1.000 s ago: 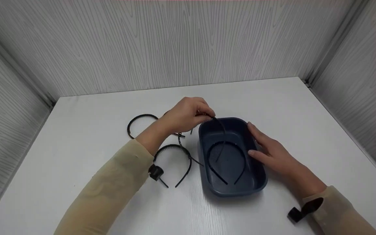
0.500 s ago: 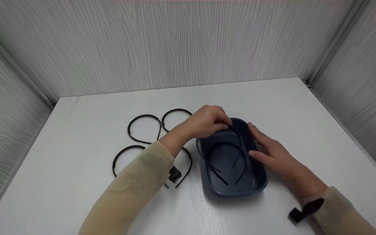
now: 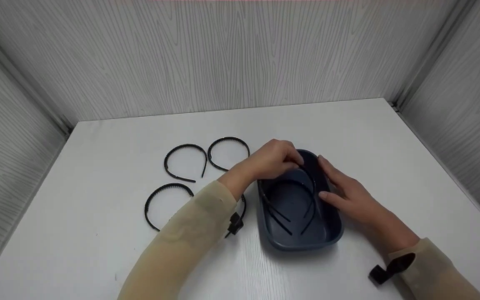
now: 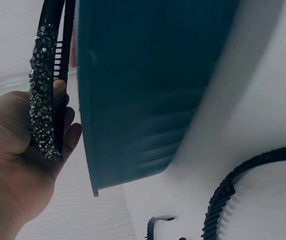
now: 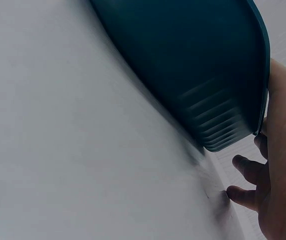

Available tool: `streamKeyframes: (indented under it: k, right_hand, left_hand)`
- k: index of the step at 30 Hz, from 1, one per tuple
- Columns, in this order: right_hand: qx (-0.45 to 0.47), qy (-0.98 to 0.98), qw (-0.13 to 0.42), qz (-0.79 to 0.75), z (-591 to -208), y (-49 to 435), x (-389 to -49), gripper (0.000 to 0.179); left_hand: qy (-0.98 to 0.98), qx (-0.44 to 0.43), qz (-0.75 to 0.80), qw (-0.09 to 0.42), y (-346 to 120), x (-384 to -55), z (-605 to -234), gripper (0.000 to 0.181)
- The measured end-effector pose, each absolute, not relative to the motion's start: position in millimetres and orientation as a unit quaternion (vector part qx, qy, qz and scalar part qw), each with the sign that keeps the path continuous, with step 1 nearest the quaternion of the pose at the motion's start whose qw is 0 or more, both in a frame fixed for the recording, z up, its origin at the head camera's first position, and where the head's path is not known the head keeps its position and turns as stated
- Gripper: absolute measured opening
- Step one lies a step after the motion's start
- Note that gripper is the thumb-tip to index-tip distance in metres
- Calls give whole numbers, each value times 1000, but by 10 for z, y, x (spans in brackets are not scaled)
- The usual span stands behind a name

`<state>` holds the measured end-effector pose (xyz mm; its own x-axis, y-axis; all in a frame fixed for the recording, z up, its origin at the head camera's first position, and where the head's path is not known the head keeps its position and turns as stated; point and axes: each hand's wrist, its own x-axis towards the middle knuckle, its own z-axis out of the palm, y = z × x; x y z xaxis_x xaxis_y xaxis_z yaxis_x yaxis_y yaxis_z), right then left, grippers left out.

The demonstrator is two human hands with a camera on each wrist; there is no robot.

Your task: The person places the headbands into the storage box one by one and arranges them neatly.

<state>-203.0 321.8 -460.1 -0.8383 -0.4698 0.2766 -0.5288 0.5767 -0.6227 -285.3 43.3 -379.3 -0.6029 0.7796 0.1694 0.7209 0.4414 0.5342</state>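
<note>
My tan sleeves [image 3: 188, 239] reach in over a white table [image 3: 65, 216], a small black device [image 3: 236, 223] at the left wrist and another black device [image 3: 378, 275] at the right. Left of my left forearm, and partly covered by it, lies a dark near-left headband [image 3: 146, 206]; a half-hidden headband [image 3: 245, 207] shows in part on the forearm's other side, just beside a dark blue tub [image 3: 306, 247] standing upright on the table. Inside the tub, a loose headband [image 3: 282, 226] lies with its two ends toward me. My right hand [image 3: 350, 196] rests against the tub's right side, thumb tip at the rim, fingers spread apart, some of them clear of the wall in the right wrist view. Over the tub's far left part, my left hand [image 3: 274, 159] pinches a stone-studded headband [image 4: 41, 95], its glittering front and comb teeth plain in the left wrist view; its ends point down into the tub, above the loose one, though I cannot tell whether they touch the floor. Farther off, a far-left headband [image 3: 166, 160] and a far-right headband [image 3: 209, 154] lie near each other, before a grey wood-grained wall [image 3: 223, 62].
</note>
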Motion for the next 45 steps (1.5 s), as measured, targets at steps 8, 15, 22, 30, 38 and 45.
streamKeyframes:
  k: [8, 15, 22, 30, 38, 45]
  right_hand:
    - [285, -886, 44, 364, -4612, 3220, -2024, 82]
    - [282, -888, 43, 360, -4611, 3233, -2013, 82]
    - [277, -891, 37, 358, -4607, 3230, -2014, 82]
    - [292, -887, 45, 355, -4617, 3228, -2020, 83]
    - [293, -886, 46, 357, -4622, 3230, -2019, 83]
    - [288, -888, 43, 357, -4615, 3232, -2014, 83]
  left_hand:
    - [858, 433, 268, 66, 478, -2840, -3905, 21]
    - [856, 435, 270, 71, 519, -2827, -3978, 20]
    - [851, 448, 266, 62, 558, -2824, -4035, 20]
    - [858, 444, 251, 67, 593, -2821, -4093, 21]
    - [859, 439, 254, 74, 618, -2830, -4141, 21]
    - [863, 432, 248, 85, 622, -2859, -4140, 21]
